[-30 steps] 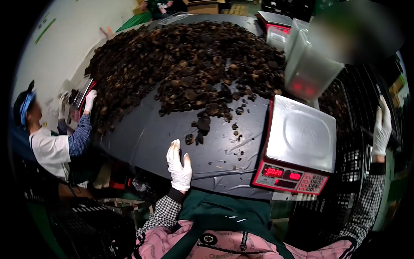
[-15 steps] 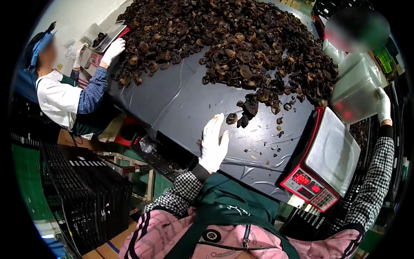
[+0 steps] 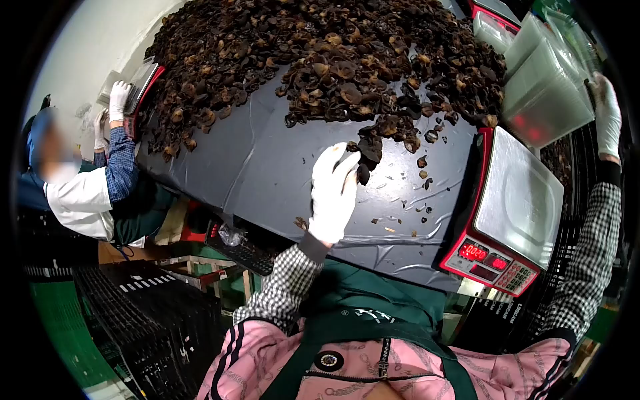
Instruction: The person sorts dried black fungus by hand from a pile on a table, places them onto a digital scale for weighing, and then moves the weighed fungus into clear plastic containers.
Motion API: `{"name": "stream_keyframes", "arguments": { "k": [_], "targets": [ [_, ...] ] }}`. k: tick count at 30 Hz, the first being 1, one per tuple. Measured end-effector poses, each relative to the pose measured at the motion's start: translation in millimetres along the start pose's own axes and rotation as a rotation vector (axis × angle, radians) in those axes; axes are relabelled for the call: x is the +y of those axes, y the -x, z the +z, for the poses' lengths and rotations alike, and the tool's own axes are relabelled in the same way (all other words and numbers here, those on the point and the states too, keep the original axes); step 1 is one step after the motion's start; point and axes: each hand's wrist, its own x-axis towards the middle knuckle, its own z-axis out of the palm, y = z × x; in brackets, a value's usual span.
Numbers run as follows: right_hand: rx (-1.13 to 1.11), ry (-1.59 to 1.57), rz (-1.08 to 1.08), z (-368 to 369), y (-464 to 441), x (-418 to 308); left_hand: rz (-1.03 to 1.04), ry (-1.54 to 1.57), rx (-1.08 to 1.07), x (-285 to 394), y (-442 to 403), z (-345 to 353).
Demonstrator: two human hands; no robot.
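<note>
My left hand point(image 3: 333, 193), in a white glove, is over the dark tabletop point(image 3: 260, 173), its fingertips touching dark, curled pieces point(image 3: 370, 148) at the near edge of a large pile point(image 3: 333, 60). Whether the fingers grip a piece is hard to make out. My right hand point(image 3: 607, 117), also gloved, is at the right side of the stacked clear plastic containers point(image 3: 550, 97), fingertips at a clear container or lid. Right of the tabletop stands a red scale point(image 3: 520, 193) with a bare metal plate and lit red digits.
At the left a co-worker point(image 3: 80, 193) in white gloves works at another scale point(image 3: 143, 90). A further scale point(image 3: 493, 20) is at the back right. Black crates point(image 3: 153, 320) stand at the lower left, with more below the right scale. Small crumbs lie near the pile.
My left hand has moved forward to the dark pieces. My right hand has gone from the black crates up to the clear containers. The camera view has shifted.
</note>
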Motion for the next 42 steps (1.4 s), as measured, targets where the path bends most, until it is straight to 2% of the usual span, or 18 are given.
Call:
{"name": "stream_keyframes", "arguments": {
  "k": [1,3,5,7,9,11,14,16,17,18,22,26,27,30,32,33,35,42],
  "targets": [
    [-0.042,0.235,-0.185,-13,13,-38,0.071,-0.079,-0.044,1,-13,6],
    [0.017,-0.255,-0.091,-34,51,-126,0.113,-0.203,-0.147,-6,-30,21],
    [-0.001,0.083,-0.026,-34,110,-223,0.137,-0.196,-0.157,-10,-36,29],
    [-0.036,-0.001,-0.072,-33,173,-267,0.142,-0.059,-0.088,-19,-42,28],
    [-0.096,0.304,-0.274,-27,216,-290,-0.086,0.234,-0.039,2,-34,21],
    [-0.226,0.373,-0.139,-10,260,-301,-0.532,0.703,-0.171,50,-42,3],
    [-0.277,0.334,-0.003,6,297,-308,0.086,0.615,-0.135,114,-50,11],
    [-0.264,0.314,0.002,14,308,-309,0.220,0.629,-0.252,159,-59,26],
    [-0.260,0.300,0.019,16,308,-312,0.442,0.529,-0.100,173,-63,44],
    [-0.249,0.304,0.025,17,310,-313,0.457,0.650,-0.039,188,-61,69],
    [-0.239,0.357,0.050,18,314,-312,0.517,0.471,-0.388,226,-60,101],
    [-0.230,0.332,0.089,17,316,-312,0.551,0.559,-0.170,191,-78,103],
    [-0.226,0.317,0.103,15,316,-314,0.441,0.522,-0.155,169,-89,105],
    [-0.294,0.301,0.185,0,301,-329,0.361,-0.144,-0.155,80,-121,122],
    [-0.298,0.276,0.211,-7,293,-341,0.184,-0.386,-0.490,47,-127,118],
    [-0.258,0.238,0.191,-8,293,-344,0.241,-0.455,-0.489,32,-119,119],
    [-0.176,0.167,0.158,-8,293,-354,0.356,-0.361,-0.469,18,-99,117],
    [-0.250,-0.507,0.078,37,289,-405,0.338,-0.181,-0.732,49,-35,12]
  ]
}}
